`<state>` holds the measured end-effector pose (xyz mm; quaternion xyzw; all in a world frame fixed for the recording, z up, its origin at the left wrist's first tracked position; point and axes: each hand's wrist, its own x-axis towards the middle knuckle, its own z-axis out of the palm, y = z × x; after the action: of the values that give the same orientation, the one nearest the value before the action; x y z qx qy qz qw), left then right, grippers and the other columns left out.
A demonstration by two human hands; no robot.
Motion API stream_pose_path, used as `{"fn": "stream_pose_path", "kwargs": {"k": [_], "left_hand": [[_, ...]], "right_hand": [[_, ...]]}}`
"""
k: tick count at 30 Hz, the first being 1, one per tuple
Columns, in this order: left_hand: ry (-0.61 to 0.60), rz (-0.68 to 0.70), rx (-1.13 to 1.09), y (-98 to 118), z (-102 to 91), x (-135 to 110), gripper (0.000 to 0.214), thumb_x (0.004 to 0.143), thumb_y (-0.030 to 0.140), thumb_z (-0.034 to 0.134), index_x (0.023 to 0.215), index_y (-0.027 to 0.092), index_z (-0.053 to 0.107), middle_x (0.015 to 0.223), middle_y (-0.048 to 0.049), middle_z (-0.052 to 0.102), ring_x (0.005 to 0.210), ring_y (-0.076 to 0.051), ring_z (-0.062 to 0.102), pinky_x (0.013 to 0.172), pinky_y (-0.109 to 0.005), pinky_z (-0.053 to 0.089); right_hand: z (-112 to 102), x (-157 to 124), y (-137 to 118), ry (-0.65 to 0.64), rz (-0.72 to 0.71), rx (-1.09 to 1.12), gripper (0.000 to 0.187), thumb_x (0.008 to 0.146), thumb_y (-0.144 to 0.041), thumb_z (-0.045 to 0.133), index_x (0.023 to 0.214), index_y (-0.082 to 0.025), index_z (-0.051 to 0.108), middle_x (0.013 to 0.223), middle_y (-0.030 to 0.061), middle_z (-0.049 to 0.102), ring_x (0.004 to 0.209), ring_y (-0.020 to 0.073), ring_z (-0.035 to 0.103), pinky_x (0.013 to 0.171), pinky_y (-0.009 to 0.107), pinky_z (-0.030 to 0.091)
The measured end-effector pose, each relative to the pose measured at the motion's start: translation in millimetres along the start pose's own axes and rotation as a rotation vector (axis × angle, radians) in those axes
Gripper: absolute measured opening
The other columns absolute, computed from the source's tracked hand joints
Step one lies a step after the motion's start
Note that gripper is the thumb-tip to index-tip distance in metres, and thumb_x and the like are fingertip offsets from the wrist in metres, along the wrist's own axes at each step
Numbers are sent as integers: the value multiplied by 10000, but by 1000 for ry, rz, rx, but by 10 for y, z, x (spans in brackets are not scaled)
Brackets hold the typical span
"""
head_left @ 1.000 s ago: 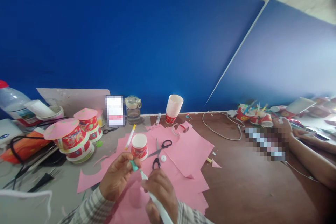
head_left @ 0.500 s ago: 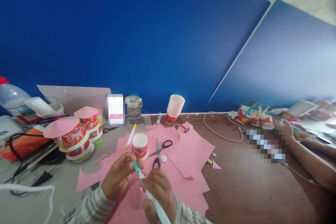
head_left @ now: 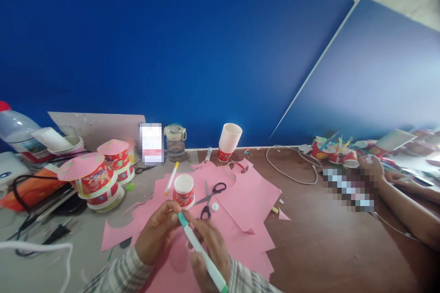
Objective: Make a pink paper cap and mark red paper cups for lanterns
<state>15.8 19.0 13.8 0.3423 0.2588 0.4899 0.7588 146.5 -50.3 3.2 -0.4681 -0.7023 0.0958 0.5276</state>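
My left hand (head_left: pixel 158 233) and my right hand (head_left: pixel 209 248) meet low in the middle, both closed on a white marker with a teal cap (head_left: pixel 201 252). The left fingers pinch the teal cap end; the right hand grips the barrel, which slants down to the right. Beneath the hands lie pink paper sheets (head_left: pixel 240 201). Just beyond them stand an upturned red paper cup (head_left: pixel 183 191), black-handled scissors (head_left: pixel 210 197), a small white cap (head_left: pixel 215 207) and a yellow-tipped marker (head_left: pixel 171 178).
Decorated red cups with pink paper roofs (head_left: pixel 92 176) stand at left, near a plastic bottle (head_left: pixel 17 135), cables and a plug (head_left: pixel 51 236). A jar (head_left: pixel 175 142) and stacked paper cups (head_left: pixel 228 141) line the blue wall. Another person's arms (head_left: pixel 405 206) rest at right.
The marker has swung out from under my right hand; more of its barrel shows, slanting to the lower right. My left fingers stay on the teal cap.
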Motion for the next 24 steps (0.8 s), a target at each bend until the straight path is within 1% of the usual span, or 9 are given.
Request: {"fn": "stream_pose_path", "kwargs": {"k": [2, 4, 6, 9, 13, 15, 18, 20, 24], "left_hand": [[5, -4, 9, -5, -11, 7, 101, 582, 212, 640, 657, 187, 578, 571, -76, 690, 529, -229, 586, 485, -341, 470], [9, -14, 24, -6, -15, 14, 111, 563, 218, 655, 639, 184, 581, 524, -56, 669, 455, -200, 555, 426, -310, 452], [11, -15, 49, -9, -18, 21, 124, 546, 225, 668, 629, 183, 584, 486, -39, 643, 397, -174, 514, 381, -288, 428], [30, 0, 105, -27, -39, 28, 135, 533, 215, 678, 630, 183, 590, 462, -29, 624, 381, -166, 490, 370, -286, 415], [30, -6, 153, -65, -84, 27, 133, 536, 217, 673, 638, 186, 593, 421, -13, 600, 376, -179, 498, 366, -299, 411], [24, -7, 171, -72, -90, 23, 133, 536, 225, 671, 636, 185, 593, 424, -13, 605, 366, -183, 503, 366, -307, 412], [32, -1, 207, -77, -58, 8, 125, 539, 243, 664, 626, 189, 591, 406, -10, 598, 354, -189, 505, 355, -306, 401], [70, 19, 247, -89, -16, -15, 156, 575, 292, 627, 698, 200, 598, 388, -2, 582, 349, -196, 499, 353, -310, 392], [153, 122, 355, -127, 38, -95, 339, 648, 390, 514, 945, 228, 544, 377, 16, 551, 356, -203, 457, 399, -338, 381]], "right_hand": [[-11, 9, -7, -52, 60, 32, 509, 841, -480, 300, 1269, -222, 402, 899, 79, 683, 651, 211, 634, 606, 318, 559], [-12, 21, -17, -69, 87, 53, 502, 836, -497, 290, 1239, -238, 441, 810, 54, 680, 639, 211, 634, 608, 322, 558], [2, 30, -26, -36, 93, 62, 461, 835, -489, 312, 1191, -254, 488, 743, 32, 673, 608, 206, 630, 585, 316, 557], [27, 34, -26, 25, 104, 69, 385, 830, -462, 363, 1105, -265, 547, 671, 8, 665, 573, 199, 623, 553, 295, 550], [9, 42, -13, -45, 115, 92, 341, 830, -450, 367, 1042, -270, 565, 713, 7, 671, 598, 199, 626, 597, 304, 548], [-15, 56, -14, -79, 88, 100, 356, 838, -457, 337, 1055, -272, 550, 741, 14, 675, 608, 200, 623, 612, 313, 543], [-39, 85, -18, -87, 66, 88, 381, 841, -461, 323, 1106, -268, 518, 763, 29, 686, 627, 209, 613, 608, 323, 532], [-40, 105, -16, -80, 42, 85, 361, 849, -438, 324, 1101, -270, 522, 748, 27, 691, 613, 207, 602, 598, 324, 523], [-35, 125, 9, -4, -21, 92, 290, 859, -359, 356, 1019, -250, 571, 638, 13, 661, 569, 197, 580, 613, 334, 513]]}}
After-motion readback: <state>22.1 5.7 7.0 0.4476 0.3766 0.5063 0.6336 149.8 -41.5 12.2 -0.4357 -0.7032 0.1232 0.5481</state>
